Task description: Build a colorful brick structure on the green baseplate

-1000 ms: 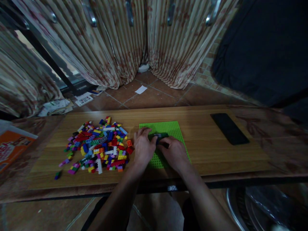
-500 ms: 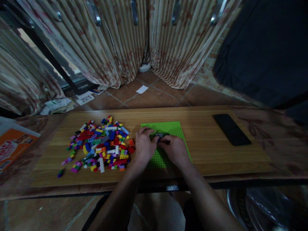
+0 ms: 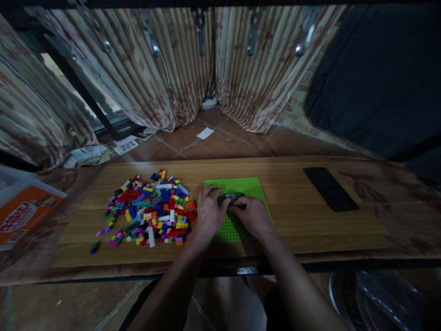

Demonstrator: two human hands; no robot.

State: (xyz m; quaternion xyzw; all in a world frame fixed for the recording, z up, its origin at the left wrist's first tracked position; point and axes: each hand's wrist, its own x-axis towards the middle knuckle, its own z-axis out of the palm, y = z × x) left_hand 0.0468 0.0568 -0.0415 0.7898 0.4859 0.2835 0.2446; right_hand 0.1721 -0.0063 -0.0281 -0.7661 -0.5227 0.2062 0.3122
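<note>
L hand (image 3: 209, 212) & R hand (image 3: 254, 215), grips narrow on dk-green plastic bricks (image 3: 235, 196) over lime-green studded baseplate (image 3: 228, 232); orange-labelled whitish box (image 3: 27, 214) far L, lettering unreadable; multicol. brick pile (image 3: 151, 214) btwn.

Black slab (image 3: 331, 189): phone-like, flat, slanted, right part of wooden board (image 3: 292, 230).
Curtains (image 3: 186, 82): striped, floral-patterned, hanging beyond the board.
White sheet (image 3: 205, 133): flat on brown floor tiles (image 3: 237, 138).
Papers (image 3: 87, 155): piled at the curtains' foot, left.
Container (image 3: 31, 211): orange label, left edge.
Dark fabric (image 3: 375, 78): upper right.
Clear plastic (image 3: 389, 289): crumpled, lower right.
</note>
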